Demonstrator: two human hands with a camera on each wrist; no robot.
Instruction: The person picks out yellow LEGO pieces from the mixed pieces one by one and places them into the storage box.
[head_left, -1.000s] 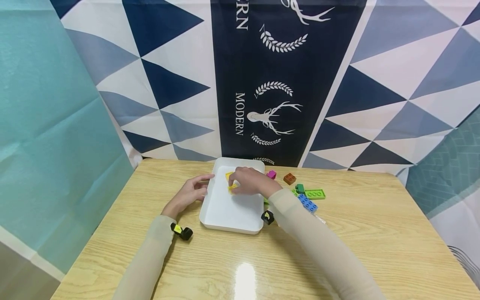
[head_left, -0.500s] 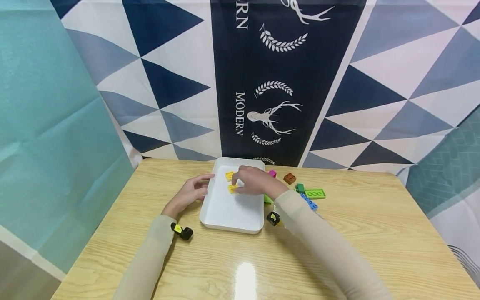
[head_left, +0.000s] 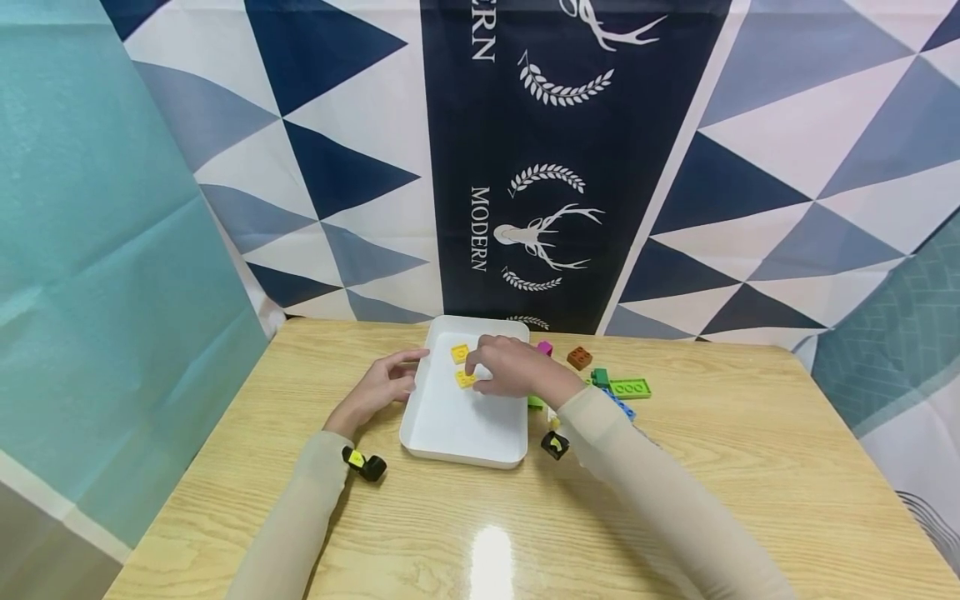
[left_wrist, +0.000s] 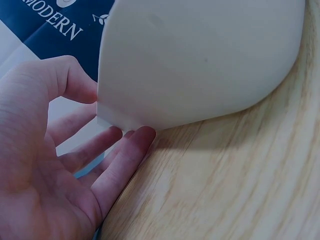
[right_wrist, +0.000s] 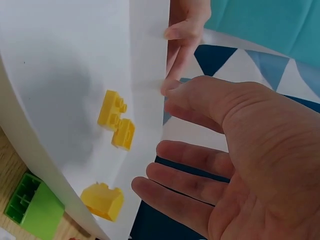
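A white tray (head_left: 431, 433) lies mid-table. Inside it sit a yellow brick (head_left: 460, 353) near the back wall and a second yellow piece (head_left: 466, 379) just in front. In the right wrist view that second piece (right_wrist: 116, 121) looks like two small bricks side by side, and the back one (right_wrist: 102, 201) lies by the tray wall (right_wrist: 60, 60). My right hand (head_left: 513, 371) hovers over the tray's right side, fingers straight (right_wrist: 240, 150), holding nothing. My left hand (head_left: 381, 387) touches the tray's left outer wall (left_wrist: 200, 60) with straight fingers (left_wrist: 115, 155).
Loose bricks lie on the table right of the tray: magenta (head_left: 544, 347), brown (head_left: 579, 357), dark green (head_left: 599, 377), a light green plate (head_left: 630, 387), blue (head_left: 621, 405), and a green one (right_wrist: 32, 207) against the tray. A patterned cloth hangs behind.
My right hand has let go of the front yellow piece in the tray and drawn back slightly to the right. The left hand has stayed at the tray's left wall.
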